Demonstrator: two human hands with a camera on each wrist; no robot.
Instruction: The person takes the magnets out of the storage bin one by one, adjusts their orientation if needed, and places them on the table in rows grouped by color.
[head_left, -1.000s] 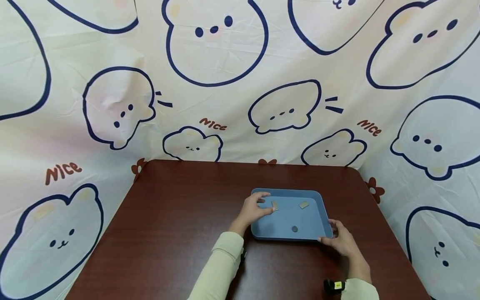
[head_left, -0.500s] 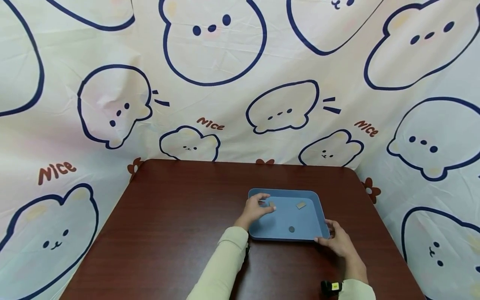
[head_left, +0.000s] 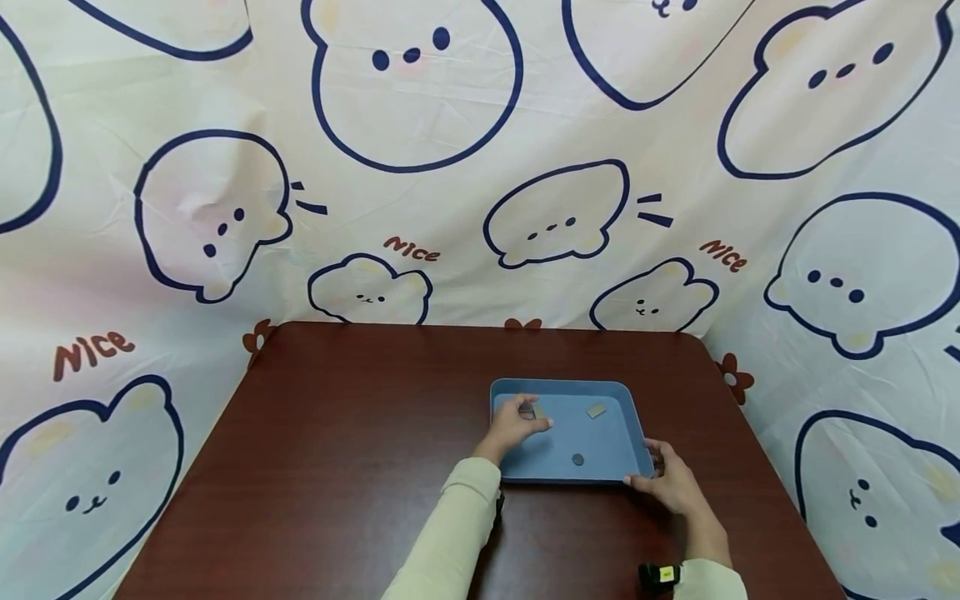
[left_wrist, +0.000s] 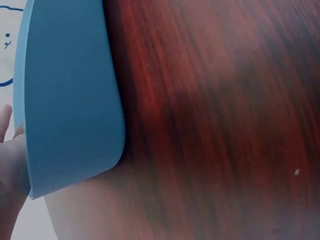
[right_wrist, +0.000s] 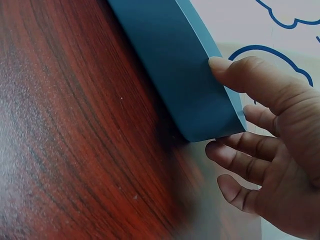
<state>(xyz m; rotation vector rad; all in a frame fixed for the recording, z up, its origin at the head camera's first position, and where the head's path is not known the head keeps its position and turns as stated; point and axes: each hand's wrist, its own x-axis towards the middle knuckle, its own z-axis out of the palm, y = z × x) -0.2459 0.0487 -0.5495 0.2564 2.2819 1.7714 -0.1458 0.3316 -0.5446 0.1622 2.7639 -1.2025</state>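
A shallow blue tray point(head_left: 611, 442) lies on the brown table. Over its left part is my left hand point(head_left: 510, 429), thumb and index finger apart, with a small flat tan piece point(head_left: 537, 411) between them; contact with the piece cannot be made out. A similar tan piece point(head_left: 596, 411) lies farther right in the tray, and a small dark round disc point(head_left: 577, 459) sits near the front. My right hand point(head_left: 678, 483) holds the tray's front right corner. The right wrist view shows that thumb point(right_wrist: 235, 70) against the rim and the fingers around the corner.
The dark wood table point(head_left: 360, 442) stretches left and in front of the tray. Behind and beside it hangs a pale cloth point(head_left: 465, 200) printed with cartoon bears. A black wrist device point(head_left: 660, 575) is on my right wrist.
My left index finger has bent down toward the thumb, around the tan piece. The right hand stays at the tray corner. The whole head view has shifted slightly.
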